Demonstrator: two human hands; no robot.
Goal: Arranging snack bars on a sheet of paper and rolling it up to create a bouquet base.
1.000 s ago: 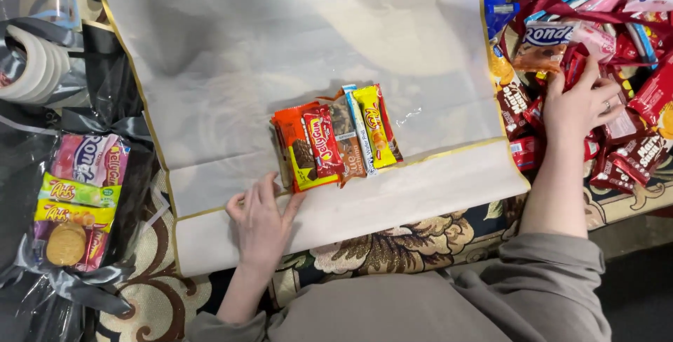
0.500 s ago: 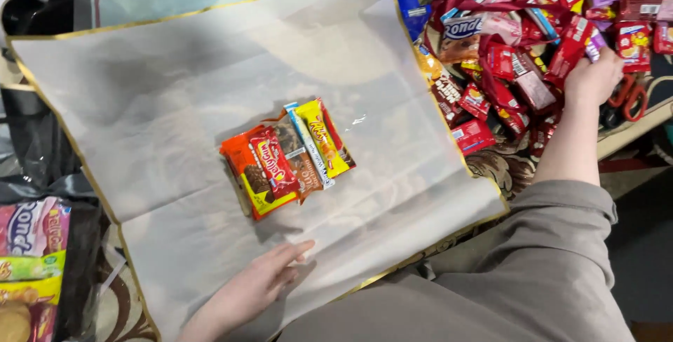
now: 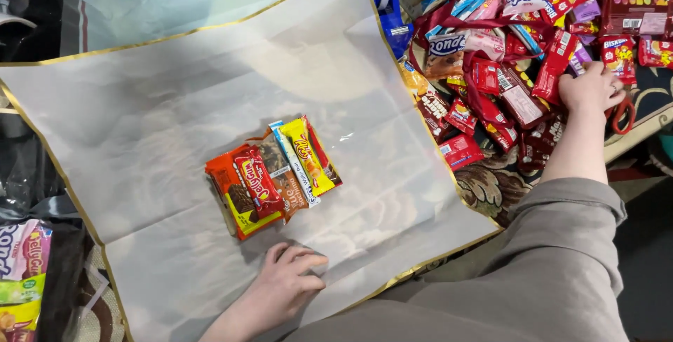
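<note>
Left hand (image 3: 284, 286) is resting flat, fingers loosely spread, on the white wrapping sheet (image 3: 175, 104), just below the snack bundle (image 3: 273, 174) lying mid-sheet. Right hand (image 3: 589, 90) is reaching into the snack pile (image 3: 519, 40) beyond the sheet's right edge; cannot tell its grip.

Illumination is bright and even, from overhead. The white sheet (image 3: 210, 90) shows soft grey shadows across its upper part and along its creases. A small glare spot sits right of the snack packets (image 3: 273, 174). The left hand (image 3: 284, 289) casts a faint shadow. Foil wrappers in the pile (image 3: 519, 40) reflect light. Focus is sharp centrally; corners show slight softness and darkening.
</note>
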